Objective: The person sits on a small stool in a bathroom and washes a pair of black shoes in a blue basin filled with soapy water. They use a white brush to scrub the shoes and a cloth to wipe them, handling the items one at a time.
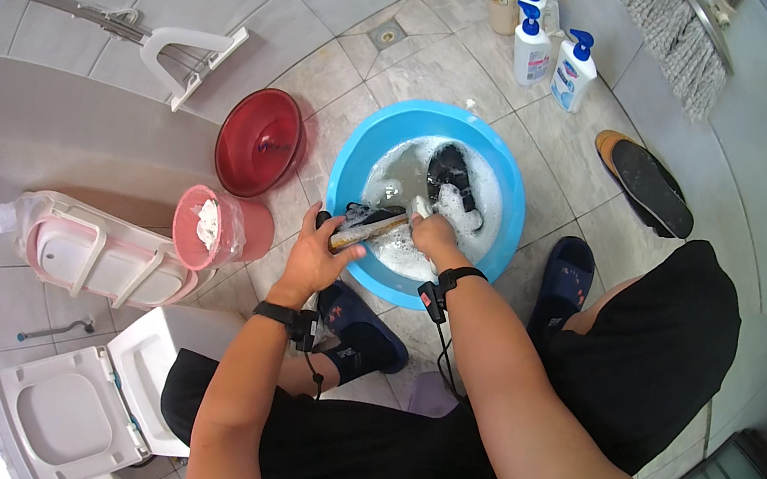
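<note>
A blue plastic basin (348, 157) of sudsy water stands on the tiled floor before me. Over its near left part my left hand (316, 256) grips a shoe (363, 232), whose pale, stained side faces up; its dark part hangs at the water. My right hand (435, 237) is closed around a whitish object, perhaps a brush, at the shoe's right end; the fingers hide most of it. Another dark shoe (450, 171) lies partly under the suds at the basin's far side.
Left of the basin are a red basin (259, 142) and a pink bin (191, 226). Several pump bottles (531, 55) stand beyond it. Insoles (648, 181) lie at right, below a hanging mop (681, 50). My slippered feet flank the blue basin; a toilet (70, 408) is at lower left.
</note>
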A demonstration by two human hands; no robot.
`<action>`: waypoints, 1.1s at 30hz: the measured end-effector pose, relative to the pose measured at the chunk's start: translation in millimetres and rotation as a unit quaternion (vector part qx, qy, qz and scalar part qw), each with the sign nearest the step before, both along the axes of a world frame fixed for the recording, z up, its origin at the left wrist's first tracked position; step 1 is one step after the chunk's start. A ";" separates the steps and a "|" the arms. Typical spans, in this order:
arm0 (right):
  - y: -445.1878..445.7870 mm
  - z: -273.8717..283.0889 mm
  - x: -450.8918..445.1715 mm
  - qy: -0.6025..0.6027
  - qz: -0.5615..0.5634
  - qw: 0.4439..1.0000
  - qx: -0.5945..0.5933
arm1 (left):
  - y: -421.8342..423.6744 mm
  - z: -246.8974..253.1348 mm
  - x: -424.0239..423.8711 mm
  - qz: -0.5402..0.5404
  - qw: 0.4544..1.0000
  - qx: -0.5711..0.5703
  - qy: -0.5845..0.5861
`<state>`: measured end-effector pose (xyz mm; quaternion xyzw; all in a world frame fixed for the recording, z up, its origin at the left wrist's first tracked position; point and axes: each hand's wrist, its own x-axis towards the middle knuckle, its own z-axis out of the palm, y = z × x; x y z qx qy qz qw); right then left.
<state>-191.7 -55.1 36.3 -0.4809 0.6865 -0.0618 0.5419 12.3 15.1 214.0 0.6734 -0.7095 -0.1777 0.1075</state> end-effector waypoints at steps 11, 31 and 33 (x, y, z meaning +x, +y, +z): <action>9.0 3.5 -6.6 0.042 -0.029 0.998 -0.032 | -3.0 -14.8 -0.5 0.064 0.998 0.005 0.027; 18.8 87.0 18.7 0.008 0.061 0.976 -0.210 | -13.1 -36.7 11.1 0.103 0.989 0.004 0.102; 42.5 134.8 49.7 -0.036 0.069 0.971 -0.225 | -17.4 -40.4 19.6 0.102 0.991 -0.009 0.081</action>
